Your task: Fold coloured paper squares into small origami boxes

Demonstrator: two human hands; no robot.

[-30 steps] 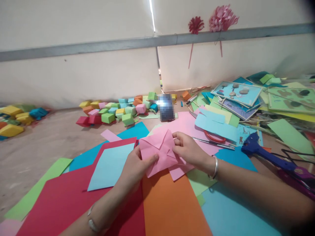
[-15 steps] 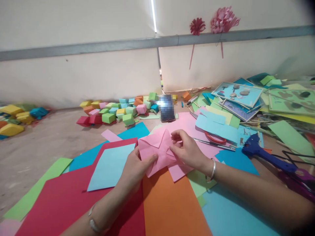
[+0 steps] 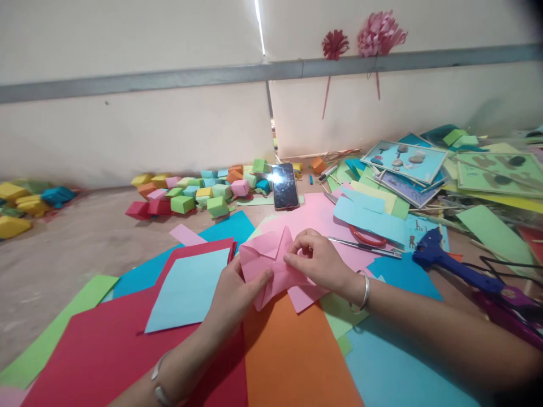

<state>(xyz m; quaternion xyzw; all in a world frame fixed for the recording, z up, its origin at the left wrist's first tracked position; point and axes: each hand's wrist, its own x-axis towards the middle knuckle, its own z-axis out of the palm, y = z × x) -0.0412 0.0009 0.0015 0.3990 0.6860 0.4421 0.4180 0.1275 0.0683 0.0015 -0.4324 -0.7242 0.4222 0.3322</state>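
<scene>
A pink folded paper [image 3: 271, 254] with creases and triangular flaps is held up between both hands. My left hand [image 3: 235, 288] grips its left side, thumb on top and fingers hidden underneath. At the right, my right hand [image 3: 320, 260] pinches a flap near the middle between thumb and forefinger. Below the paper lie an orange sheet [image 3: 292, 356] and a large red sheet [image 3: 127, 350]. A light blue sheet [image 3: 186, 288] rests on the red one, left of my left hand. Another pink piece [image 3: 305, 297] sits under my right hand.
A phone [image 3: 285, 186] lies beyond the hands, beside many small paper cubes [image 3: 217, 206]. To the right are a craft knife [image 3: 369, 247], red-handled scissors [image 3: 367, 236] partly under blue paper, a blue glue gun [image 3: 458, 265] with its cord, and stacked pictures [image 3: 405, 161].
My right thumb and forefinger have moved slightly left over the pink folded paper, onto a flap near its centre. The view has shifted a little, so things appear farther left.
</scene>
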